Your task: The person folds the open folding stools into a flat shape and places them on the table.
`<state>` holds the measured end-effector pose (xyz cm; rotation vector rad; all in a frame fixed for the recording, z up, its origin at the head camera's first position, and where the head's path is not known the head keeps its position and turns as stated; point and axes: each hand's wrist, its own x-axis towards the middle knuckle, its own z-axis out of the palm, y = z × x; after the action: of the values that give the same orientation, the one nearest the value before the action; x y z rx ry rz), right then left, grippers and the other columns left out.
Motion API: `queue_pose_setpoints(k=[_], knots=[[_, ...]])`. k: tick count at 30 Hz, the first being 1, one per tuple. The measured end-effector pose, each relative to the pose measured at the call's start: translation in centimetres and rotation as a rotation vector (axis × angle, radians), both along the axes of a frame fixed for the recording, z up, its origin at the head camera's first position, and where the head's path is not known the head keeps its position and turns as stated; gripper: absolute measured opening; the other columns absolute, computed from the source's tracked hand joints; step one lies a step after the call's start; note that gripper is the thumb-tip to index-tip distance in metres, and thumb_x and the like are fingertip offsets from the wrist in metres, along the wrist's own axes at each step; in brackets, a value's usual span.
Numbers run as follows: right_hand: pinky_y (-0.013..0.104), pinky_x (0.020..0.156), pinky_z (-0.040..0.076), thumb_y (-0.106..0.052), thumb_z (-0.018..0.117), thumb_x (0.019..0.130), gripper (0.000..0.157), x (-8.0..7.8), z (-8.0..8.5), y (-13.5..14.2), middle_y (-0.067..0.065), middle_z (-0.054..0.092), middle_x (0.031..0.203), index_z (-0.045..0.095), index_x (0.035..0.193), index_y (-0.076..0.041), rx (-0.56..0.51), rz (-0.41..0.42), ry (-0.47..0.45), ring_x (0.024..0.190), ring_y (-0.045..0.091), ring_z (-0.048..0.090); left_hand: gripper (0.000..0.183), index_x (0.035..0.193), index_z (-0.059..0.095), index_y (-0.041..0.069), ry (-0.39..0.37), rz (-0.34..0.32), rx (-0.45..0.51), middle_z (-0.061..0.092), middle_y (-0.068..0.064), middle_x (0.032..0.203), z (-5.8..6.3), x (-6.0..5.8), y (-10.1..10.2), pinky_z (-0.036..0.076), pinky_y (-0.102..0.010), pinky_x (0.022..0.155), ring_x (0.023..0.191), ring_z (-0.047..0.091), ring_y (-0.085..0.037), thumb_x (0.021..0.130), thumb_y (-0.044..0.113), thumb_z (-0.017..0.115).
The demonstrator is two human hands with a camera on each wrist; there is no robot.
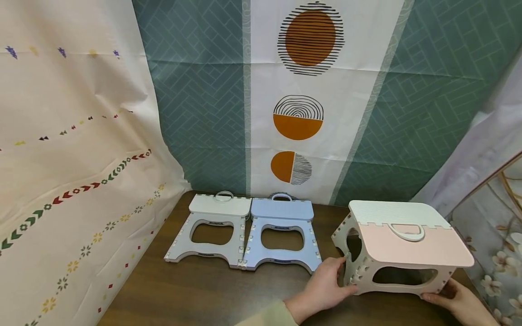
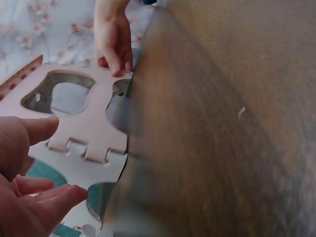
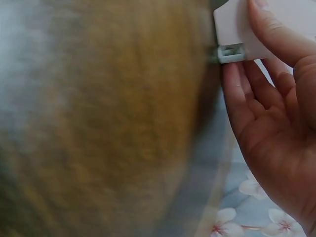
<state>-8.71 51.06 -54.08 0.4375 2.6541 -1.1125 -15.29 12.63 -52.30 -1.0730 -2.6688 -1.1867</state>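
Observation:
An unfolded step stool [image 1: 416, 246] with a pink and pale green top and a white handle stands at the right of the table. My left hand [image 1: 324, 286] is at its near left corner, thumb by the front panel and fingers by the side panel. In the left wrist view, the thumb and fingers of this hand [image 2: 29, 173] are spread and fairly straight. At the near right corner, my right hand [image 1: 458, 301] holds the bottom of the leg. The right wrist view shows the thumb on the pink panel [image 3: 234, 24] and the fingers behind it.
A grey-white folded stool [image 1: 238, 251] and a blue folded stool [image 1: 281, 260] lie side by side on the brown table [image 1: 163, 299], left of the pink one. A patterned curtain [image 1: 204, 113] hangs behind; cream cloth [image 1: 81, 149] covers the left and floral cloth [image 1: 495, 235] the right.

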Motion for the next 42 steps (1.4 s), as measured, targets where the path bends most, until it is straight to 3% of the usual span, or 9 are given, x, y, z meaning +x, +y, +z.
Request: queue_pose_setpoints(k=[5,14,25,35,42], knots=[[0.049,0.08,0.053,-0.053,0.07,0.088,0.095,0.0,-0.2,-0.2,0.03,0.06,0.12,0.034,0.139,0.017,0.063,0.001,-0.019,0.105,0.04,0.062,0.065,0.129,0.062,0.006,0.08,0.052,-0.028,0.062,0.004,0.11,-0.9,0.3,0.8,0.043,-0.011,0.08,0.1,0.055,-0.001,0.081,0.047,0.08],[0.05,0.081,0.052,-0.054,0.069,0.089,0.092,0.4,-0.5,0.0,0.031,0.06,0.122,0.037,0.139,0.016,0.081,0.005,-0.011,0.106,0.042,0.062,0.072,0.135,0.06,0.006,0.08,0.122,-0.113,0.06,0.002,0.11,-1.7,0.7,1.8,0.047,-0.015,0.079,0.098,0.058,-0.005,0.08,0.049,0.08],[0.05,0.084,0.052,-0.053,0.069,0.09,0.091,0.7,-0.8,0.0,0.033,0.057,0.126,0.035,0.141,0.014,0.061,-0.003,-0.013,0.109,0.044,0.06,0.069,0.132,0.064,0.011,0.095,0.197,-0.127,0.059,0.006,0.104,-1.9,0.8,2.7,0.049,-0.016,0.072,0.09,0.06,-0.006,0.076,0.047,0.085],[0.043,0.078,0.053,-0.049,0.071,0.089,0.082,1.0,-0.7,-0.2,0.021,0.065,0.116,0.044,0.135,0.012,0.083,-0.012,0.023,0.1,0.031,0.063,0.063,0.124,0.066,0.016,0.121,0.173,-0.147,0.058,0.007,0.086,-1.8,0.4,2.9,0.046,-0.016,0.064,0.079,0.059,-0.004,0.073,0.047,0.087],[0.047,0.08,0.052,-0.051,0.072,0.087,0.084,0.8,-1.0,-0.2,0.022,0.064,0.117,0.044,0.136,0.011,0.074,-0.024,0.016,0.102,0.034,0.063,0.062,0.125,0.066,0.014,0.149,0.14,-0.19,0.059,0.006,0.081,-1.9,0.1,3.1,0.047,-0.015,0.065,0.077,0.06,-0.004,0.075,0.047,0.085]])
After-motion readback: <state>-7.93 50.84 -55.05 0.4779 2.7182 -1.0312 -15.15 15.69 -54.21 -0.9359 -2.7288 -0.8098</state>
